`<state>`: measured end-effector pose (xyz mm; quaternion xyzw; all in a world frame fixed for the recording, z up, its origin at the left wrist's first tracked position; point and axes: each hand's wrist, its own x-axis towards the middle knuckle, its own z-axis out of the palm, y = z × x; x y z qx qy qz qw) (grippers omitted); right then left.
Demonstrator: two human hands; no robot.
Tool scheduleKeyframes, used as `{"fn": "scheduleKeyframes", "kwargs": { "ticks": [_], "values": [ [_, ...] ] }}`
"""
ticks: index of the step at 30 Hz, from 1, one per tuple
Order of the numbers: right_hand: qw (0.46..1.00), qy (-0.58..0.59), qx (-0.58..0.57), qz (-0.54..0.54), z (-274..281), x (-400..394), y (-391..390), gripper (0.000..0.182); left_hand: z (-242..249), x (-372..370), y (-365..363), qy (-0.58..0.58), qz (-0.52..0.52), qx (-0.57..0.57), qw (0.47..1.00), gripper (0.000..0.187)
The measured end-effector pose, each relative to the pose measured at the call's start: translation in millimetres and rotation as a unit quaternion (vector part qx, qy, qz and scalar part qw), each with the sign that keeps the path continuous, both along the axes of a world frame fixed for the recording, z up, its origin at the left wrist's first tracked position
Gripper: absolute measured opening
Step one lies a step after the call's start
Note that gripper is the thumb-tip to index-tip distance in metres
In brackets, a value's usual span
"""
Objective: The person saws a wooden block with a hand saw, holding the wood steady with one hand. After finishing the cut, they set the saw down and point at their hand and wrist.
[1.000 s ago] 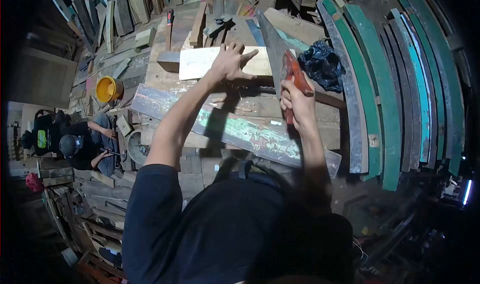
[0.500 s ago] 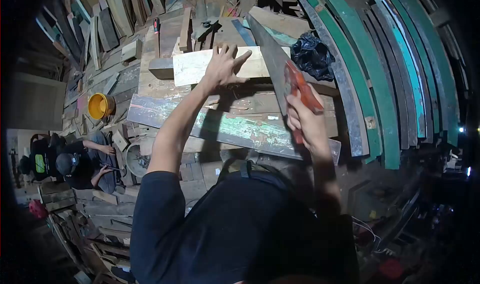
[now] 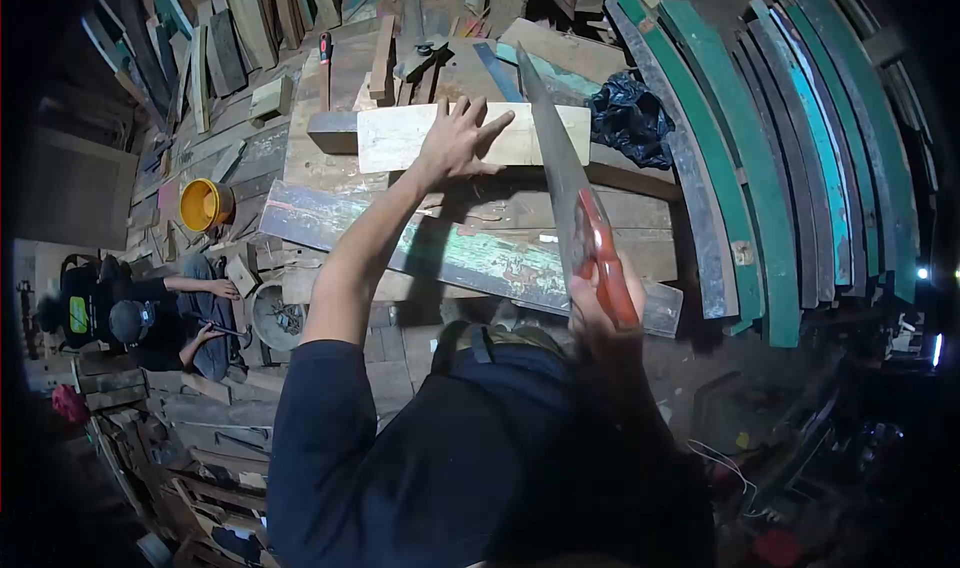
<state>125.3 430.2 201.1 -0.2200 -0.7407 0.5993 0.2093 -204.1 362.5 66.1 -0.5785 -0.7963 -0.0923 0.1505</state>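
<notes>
A pale wooden board (image 3: 395, 140) lies across the work surface, with my left hand (image 3: 463, 140) spread flat on its middle. My right hand (image 3: 597, 313) is wrapped round the red handle of a hand saw (image 3: 556, 146). The saw's blade crosses the pale board near its right end and points away from me. Below the pale board, a long plank with worn green paint (image 3: 470, 255) lies at a slant. A crumpled black plastic bag (image 3: 632, 118) sits just right of the pale board.
Long green and grey planks (image 3: 765, 208) are stacked on the right. A yellow bucket (image 3: 206, 205) stands at left. Another person (image 3: 135, 313) sits at the lower left beside a round basin (image 3: 279, 315). A screwdriver (image 3: 325, 50) lies at the upper left.
My right hand has drawn the saw back toward my body, and its blade stands steeper. My left hand remains on the pale board. The whole view has shifted slightly.
</notes>
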Motion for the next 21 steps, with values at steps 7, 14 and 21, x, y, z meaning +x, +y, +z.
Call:
{"fn": "scheduleKeyframes", "kwargs": {
  "ticks": [7, 14, 21],
  "values": [
    [0.985, -0.008, -0.171, -0.013, -23.2, -95.9, 36.2, 0.021, 0.5, -2.3, 3.5, -0.019, -0.013, 0.013, 1.0, 0.1],
    [0.966, 0.023, 0.252, -0.051, -19.3, 6.0, 1.5, 0.037, 7.9, -1.4, 1.1, -0.029, -0.005, -0.053, 0.998, 0.102],
    [0.998, -0.033, -0.055, -0.01, -28.0, -62.6, 33.8, 0.025, 3.4, -8.3, 6.6, -0.009, -0.016, -0.021, 1.0, 0.1]
  ]
}}
